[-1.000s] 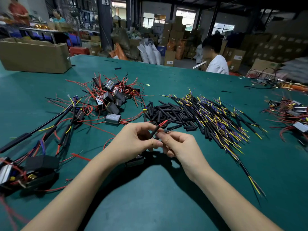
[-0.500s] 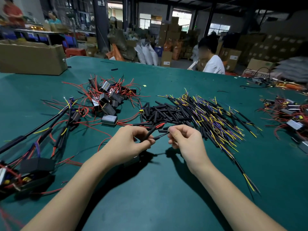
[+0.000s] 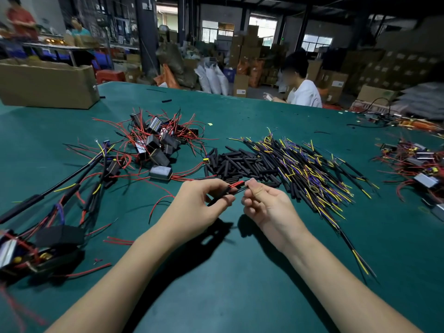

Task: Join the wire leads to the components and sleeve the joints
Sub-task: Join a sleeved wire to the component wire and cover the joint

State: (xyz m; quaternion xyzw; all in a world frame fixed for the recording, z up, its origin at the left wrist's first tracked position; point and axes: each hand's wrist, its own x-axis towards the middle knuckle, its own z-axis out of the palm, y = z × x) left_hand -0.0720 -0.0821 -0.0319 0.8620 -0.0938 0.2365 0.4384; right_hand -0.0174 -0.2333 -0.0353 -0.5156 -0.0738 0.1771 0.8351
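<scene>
Black sleeve (image 3: 219,194) gripped in left hand (image 3: 201,203); red lead (image 3: 236,184) pinched by right hand (image 3: 263,203), between both hands above the surface (image 3: 240,296).

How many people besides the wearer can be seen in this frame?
3: a seated person in a white shirt across the green table, and two blurred standing figures far left, one in red, one in teal. Others may be hidden.

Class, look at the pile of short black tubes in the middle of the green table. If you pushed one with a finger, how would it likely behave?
The black tubes are round and thin, so one would probably roll or skid across the table. They look small and hollow, so probably very light. Those in the pile lie straight, so likely fairly stiff at that length.
</scene>
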